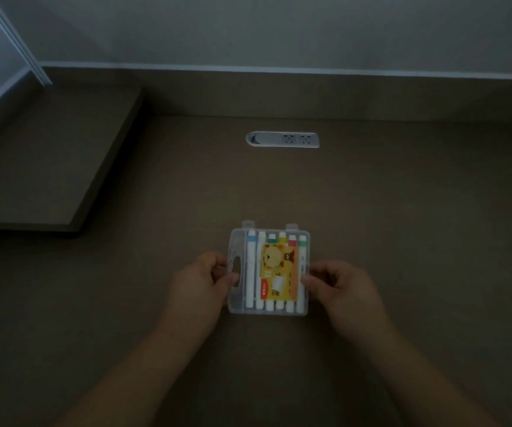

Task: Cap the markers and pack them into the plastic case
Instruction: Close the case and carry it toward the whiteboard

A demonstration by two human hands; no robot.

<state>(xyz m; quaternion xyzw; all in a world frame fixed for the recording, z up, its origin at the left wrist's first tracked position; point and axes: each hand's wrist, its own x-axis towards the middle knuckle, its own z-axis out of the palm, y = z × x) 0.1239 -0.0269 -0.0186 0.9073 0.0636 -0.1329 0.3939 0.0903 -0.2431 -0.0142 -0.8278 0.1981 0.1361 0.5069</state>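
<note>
Plastic case (268, 269) lies flat on the brown desk (402, 241), near centre, clear and shut-looking, six white markers (251, 272) side by side inside with coloured bands at their far ends, a yellow bear label (279, 272) over the middle ones. My left hand (200, 280) pinches the case's left edge by the handle cutout; my right hand (336, 286) pinches the right edge. Light is dim. Far along the desk, a recessed socket strip (283, 139); raised shelf (48, 161) at far left; pale wall (279, 29) behind.
</note>
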